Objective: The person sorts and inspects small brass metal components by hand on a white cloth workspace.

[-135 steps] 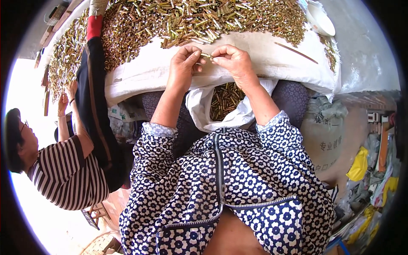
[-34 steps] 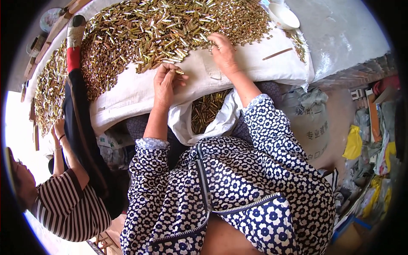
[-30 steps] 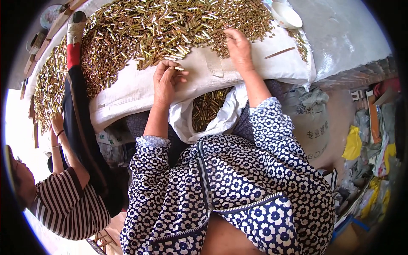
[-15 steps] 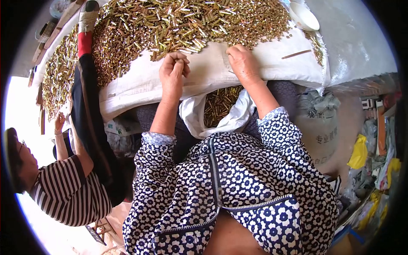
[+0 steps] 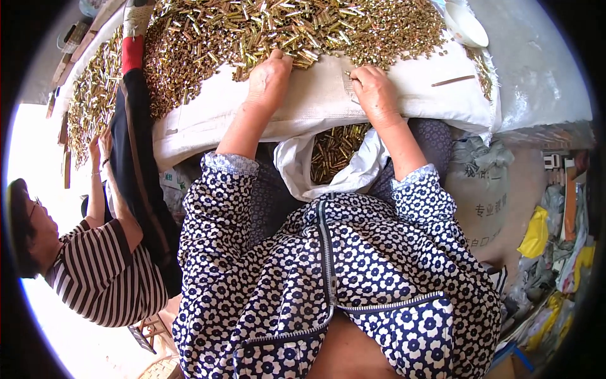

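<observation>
A heap of short brass-coloured metal tubes (image 5: 278, 25) lies on a white cloth-covered table, with small ring-like brass pieces (image 5: 404, 31) to its right. My left hand (image 5: 270, 81) is at the near edge of the heap, fingers curled down and closed among the tubes; what they grip is hidden. On the cloth to its right, my right hand (image 5: 375, 96) is closed in a pinch, with a small brass piece showing at its fingertips. Between my knees, a white bag (image 5: 295, 167) stands open, holding many assembled-looking brass tubes (image 5: 338, 148).
A thin brown stick (image 5: 452, 81) lies on the cloth (image 5: 208, 114) at right. Beyond it stands a white bowl (image 5: 466, 25). At left, a co-worker in a striped shirt (image 5: 104, 275) handles pieces; another person's dark sleeve (image 5: 142, 145) crosses the table. Plastic bags (image 5: 533, 234) lie at far right.
My left hand has moved forward and slightly right, from over the cloth to the heap's edge. My right hand stays over the cloth, a little lower. The co-worker's hands have risen.
</observation>
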`<state>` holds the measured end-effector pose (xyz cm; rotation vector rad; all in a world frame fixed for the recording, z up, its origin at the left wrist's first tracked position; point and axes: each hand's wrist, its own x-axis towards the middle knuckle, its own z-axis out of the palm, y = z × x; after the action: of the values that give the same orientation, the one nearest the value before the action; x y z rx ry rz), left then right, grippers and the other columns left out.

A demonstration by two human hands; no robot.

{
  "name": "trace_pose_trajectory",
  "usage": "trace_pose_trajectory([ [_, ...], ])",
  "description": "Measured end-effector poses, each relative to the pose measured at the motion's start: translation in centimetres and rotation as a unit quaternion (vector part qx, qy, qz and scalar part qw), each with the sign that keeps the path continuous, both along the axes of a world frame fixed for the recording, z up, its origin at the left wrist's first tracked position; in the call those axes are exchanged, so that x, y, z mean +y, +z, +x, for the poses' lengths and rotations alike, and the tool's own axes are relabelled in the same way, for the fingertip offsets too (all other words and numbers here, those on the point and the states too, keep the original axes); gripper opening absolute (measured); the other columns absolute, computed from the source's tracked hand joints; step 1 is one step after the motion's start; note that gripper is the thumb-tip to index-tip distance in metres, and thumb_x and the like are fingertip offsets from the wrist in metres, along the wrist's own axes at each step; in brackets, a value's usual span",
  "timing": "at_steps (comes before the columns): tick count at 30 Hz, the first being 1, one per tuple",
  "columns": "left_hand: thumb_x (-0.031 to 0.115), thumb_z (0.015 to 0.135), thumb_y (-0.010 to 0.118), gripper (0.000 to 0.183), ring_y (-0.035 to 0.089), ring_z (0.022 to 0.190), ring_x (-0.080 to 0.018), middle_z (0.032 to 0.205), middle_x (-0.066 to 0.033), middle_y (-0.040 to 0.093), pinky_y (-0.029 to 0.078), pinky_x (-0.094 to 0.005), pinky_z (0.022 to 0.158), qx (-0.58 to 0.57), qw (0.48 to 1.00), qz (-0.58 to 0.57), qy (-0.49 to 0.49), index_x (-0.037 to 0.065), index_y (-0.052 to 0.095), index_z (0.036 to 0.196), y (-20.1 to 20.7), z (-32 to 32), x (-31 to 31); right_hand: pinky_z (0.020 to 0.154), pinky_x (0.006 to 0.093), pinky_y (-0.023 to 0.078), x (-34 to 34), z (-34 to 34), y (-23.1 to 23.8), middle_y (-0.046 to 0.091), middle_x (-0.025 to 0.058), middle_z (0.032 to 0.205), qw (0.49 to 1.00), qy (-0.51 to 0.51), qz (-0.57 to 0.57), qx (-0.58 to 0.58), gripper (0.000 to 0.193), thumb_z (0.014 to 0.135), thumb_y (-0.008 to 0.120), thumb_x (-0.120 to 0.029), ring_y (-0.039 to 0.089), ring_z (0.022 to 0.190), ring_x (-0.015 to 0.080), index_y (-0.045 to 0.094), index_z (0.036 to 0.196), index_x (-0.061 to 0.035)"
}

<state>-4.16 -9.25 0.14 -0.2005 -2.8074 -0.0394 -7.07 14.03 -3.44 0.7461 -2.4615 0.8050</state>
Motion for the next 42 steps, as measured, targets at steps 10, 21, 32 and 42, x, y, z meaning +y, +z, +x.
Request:
trace_pose_trajectory([
  [10, 0.012, 0.082, 0.062, 0.011, 0.061, 0.083, -0.0343, 0.092, -0.0128, 0.06, 0.049, -0.0412, 0.073, -0.058, 0.987, 0.144, -0.035, 0.007, 0.063, 0.091, 0.1, 3.4, 1.7, 0.061, 0.0289, 0.048, -0.9, 1.5, 0.7, 0.058, 0.0021, 0.078, 0.984, 0.052, -0.147, -0.089, 0.008, 0.076, 0.067, -0.004, 0.058, 0.066, 0.0156, 0.062, 0.081, -0.0084],
  [21, 0.002, 0.087, 0.059, 0.006, 0.054, 0.063, -0.0052, 0.077, 0.0003, 0.057, 0.043, -0.0192, 0.058, -0.161, 0.795, 0.584, -0.023, 0.004, 0.058, 0.093, 0.0, 6.0, 1.9, 0.074, 0.022, 0.046, -2.2, 3.5, 1.8, 0.065, 0.0026, 0.088, 0.787, 0.201, -0.41, -0.415, 0.014, 0.082, 0.066, -0.007, 0.058, 0.081, 0.0087, 0.065, 0.095, -0.0006],
  [32, 0.004, 0.088, 0.06, 0.007, 0.054, 0.061, -0.0045, 0.078, 0.0017, 0.057, 0.037, -0.0168, 0.053, -0.185, 0.723, 0.664, -0.049, 0.003, 0.059, 0.095, 1.0, 7.1, 3.2, 0.079, 0.0214, 0.043, -2.5, 4.6, 2.3, 0.063, 0.0007, 0.09, 0.733, 0.238, -0.464, -0.437, 0.015, 0.082, 0.067, -0.005, 0.056, 0.085, 0.0078, 0.063, 0.095, -0.001],
  [42, 0.006, 0.086, 0.064, 0.008, 0.051, 0.057, -0.0021, 0.069, 0.0019, 0.059, 0.032, -0.015, 0.046, -0.128, 0.689, 0.712, -0.032, 0.004, 0.06, 0.092, 0.0, 7.0, 3.4, 0.076, 0.0217, 0.045, -2.7, 5.0, 2.1, 0.064, -0.0005, 0.087, 0.761, 0.214, -0.441, -0.426, 0.014, 0.082, 0.068, -0.007, 0.056, 0.081, 0.0072, 0.066, 0.094, -0.0018],
])
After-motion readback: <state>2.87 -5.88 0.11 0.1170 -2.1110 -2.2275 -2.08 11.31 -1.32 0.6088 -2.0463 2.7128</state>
